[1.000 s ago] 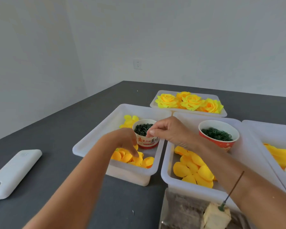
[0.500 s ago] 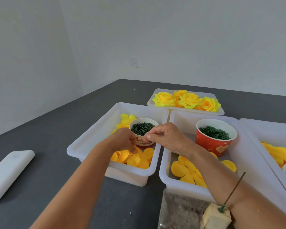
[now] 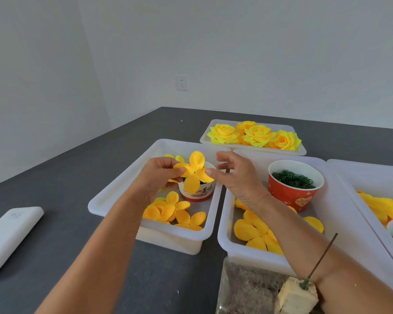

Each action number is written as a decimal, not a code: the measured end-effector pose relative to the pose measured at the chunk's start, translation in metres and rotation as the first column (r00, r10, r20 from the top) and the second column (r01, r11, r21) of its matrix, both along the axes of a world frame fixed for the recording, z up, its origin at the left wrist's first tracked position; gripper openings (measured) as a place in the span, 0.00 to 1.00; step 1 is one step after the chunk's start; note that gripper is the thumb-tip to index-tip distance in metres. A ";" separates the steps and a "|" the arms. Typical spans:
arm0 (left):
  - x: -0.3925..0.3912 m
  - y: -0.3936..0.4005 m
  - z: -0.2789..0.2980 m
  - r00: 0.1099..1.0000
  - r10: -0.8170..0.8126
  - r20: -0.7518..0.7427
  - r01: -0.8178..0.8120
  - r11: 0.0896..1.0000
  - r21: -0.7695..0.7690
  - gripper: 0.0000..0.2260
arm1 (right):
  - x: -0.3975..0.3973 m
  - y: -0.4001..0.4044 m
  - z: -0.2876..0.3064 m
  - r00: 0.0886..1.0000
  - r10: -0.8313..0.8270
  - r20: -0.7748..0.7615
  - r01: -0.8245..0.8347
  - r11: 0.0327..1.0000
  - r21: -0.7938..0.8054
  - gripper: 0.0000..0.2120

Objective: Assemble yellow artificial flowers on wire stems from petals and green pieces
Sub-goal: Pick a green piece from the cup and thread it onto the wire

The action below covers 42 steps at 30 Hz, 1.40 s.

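My left hand [image 3: 156, 177] pinches a yellow four-lobed petal piece [image 3: 192, 172] by its left lobe and holds it up above the left white tray [image 3: 114, 200]. My right hand [image 3: 235, 175] is beside it, thumb tip touching the right lobe, fingers loosely curled and spread. Behind the petal piece, partly hidden, is a small cup of dark green pieces [image 3: 197, 192]. Loose yellow petals [image 3: 173, 211] lie in the same tray. A thin wire stem [image 3: 322, 254] stands in a foam block [image 3: 295, 298] under my right forearm.
The middle tray [image 3: 222, 234] holds a red cup of green rings [image 3: 295, 184] and more petals [image 3: 252, 230]. Finished yellow roses [image 3: 254, 134] fill a far tray. Another tray of petals [image 3: 381, 205] is at the right, a white device [image 3: 9, 232] at the left.
Both hands rose from the small green cup and loose petals. My left hand now holds a petal piece in the air, and my right hand has come beside it.
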<state>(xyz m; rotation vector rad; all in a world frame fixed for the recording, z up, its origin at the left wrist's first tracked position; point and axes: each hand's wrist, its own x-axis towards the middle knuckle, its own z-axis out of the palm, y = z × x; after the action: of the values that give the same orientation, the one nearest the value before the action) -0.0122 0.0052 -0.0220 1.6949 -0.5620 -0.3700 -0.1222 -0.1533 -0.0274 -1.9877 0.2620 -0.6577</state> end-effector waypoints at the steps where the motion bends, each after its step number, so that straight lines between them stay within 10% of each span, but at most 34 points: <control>1: -0.001 0.000 0.002 1.000 -0.009 -0.017 0.008 0.998 -0.058 0.06 | 0.000 -0.002 0.001 1.000 0.001 0.006 -0.001 1.000 0.030 0.22; 4: -0.005 -0.005 0.007 0.994 -0.087 -0.066 0.074 0.982 -0.175 0.06 | -0.002 -0.002 0.004 0.998 0.067 0.004 -0.067 0.998 0.020 0.04; 17: -0.025 -0.030 0.007 0.993 -0.099 -0.069 0.088 0.984 -0.152 0.09 | -0.007 -0.003 0.008 0.998 0.056 0.034 -0.065 0.927 0.369 0.04; 27: -0.030 -0.029 0.006 0.987 -0.143 -0.067 0.137 0.986 -0.093 0.01 | -0.009 -0.002 0.003 1.000 -0.001 0.019 -0.002 0.986 0.168 0.06; 32: -0.025 -0.024 0.011 0.886 -0.389 -0.254 0.308 0.901 -0.304 0.08 | -0.010 -0.002 0.012 0.947 0.305 0.098 -0.306 0.771 0.559 0.06; 42: -0.029 -0.032 -0.001 0.987 -0.095 0.133 0.118 0.977 -0.178 0.03 | -0.010 -0.006 0.008 0.999 -0.008 0.037 -0.005 0.945 0.328 0.05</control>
<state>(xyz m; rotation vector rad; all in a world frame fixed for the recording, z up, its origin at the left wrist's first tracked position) -0.0412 -0.0268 -0.0231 1.5188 -0.7585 -0.2815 -0.1319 -0.1597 -0.0196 -1.6543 0.3283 -0.6085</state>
